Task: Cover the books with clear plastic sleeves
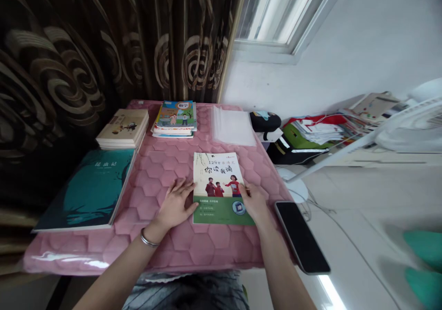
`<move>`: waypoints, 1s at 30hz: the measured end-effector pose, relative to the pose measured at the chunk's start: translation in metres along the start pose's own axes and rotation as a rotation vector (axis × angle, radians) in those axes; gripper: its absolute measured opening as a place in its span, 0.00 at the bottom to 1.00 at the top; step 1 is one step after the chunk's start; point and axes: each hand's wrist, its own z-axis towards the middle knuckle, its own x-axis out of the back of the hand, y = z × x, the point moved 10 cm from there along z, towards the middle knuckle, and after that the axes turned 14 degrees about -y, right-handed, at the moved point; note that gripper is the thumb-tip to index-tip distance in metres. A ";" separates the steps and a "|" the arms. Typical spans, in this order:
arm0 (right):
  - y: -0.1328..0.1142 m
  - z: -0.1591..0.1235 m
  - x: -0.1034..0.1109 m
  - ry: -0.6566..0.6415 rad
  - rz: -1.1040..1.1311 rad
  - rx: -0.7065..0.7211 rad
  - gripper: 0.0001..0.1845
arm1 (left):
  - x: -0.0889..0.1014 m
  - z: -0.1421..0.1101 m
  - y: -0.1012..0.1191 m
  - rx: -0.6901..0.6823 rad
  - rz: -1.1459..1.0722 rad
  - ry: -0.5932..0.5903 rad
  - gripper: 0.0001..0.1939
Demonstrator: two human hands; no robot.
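Observation:
A paperback book [219, 174] with a white and green cover, Chinese lettering and three pictured figures lies flat on the table in front of me. At its left edge my left hand [176, 204] rests with fingers spread, the thumb tip touching the cover. My right hand [253, 201] holds the book's right edge, its fingers bent close together and partly hidden. A silver bangle [149, 238] circles my left wrist.
A pink padded table cover [207, 245] lies under clear plastic. Around me are a teal book [93, 185], a stack of tan books [122, 128], a pile of textbooks [176, 119], clear plastic sheets [233, 125] and a black phone [302, 236] at the right edge. A white fan [410, 116] stands rightward.

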 end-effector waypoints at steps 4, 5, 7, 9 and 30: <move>-0.001 0.001 -0.001 -0.007 0.062 0.050 0.23 | 0.001 0.000 0.000 0.001 -0.008 0.001 0.28; -0.001 0.001 -0.002 -0.008 0.071 0.059 0.23 | 0.001 0.000 0.000 0.003 -0.011 0.001 0.28; 0.001 0.002 -0.003 -0.011 0.089 0.068 0.23 | 0.001 -0.001 0.000 0.006 -0.017 -0.001 0.29; 0.003 0.002 -0.003 -0.009 0.107 0.066 0.23 | 0.002 -0.001 0.001 0.008 -0.022 -0.004 0.29; 0.000 0.001 -0.002 0.003 0.038 0.079 0.20 | -0.001 0.000 -0.001 -0.014 0.008 0.009 0.30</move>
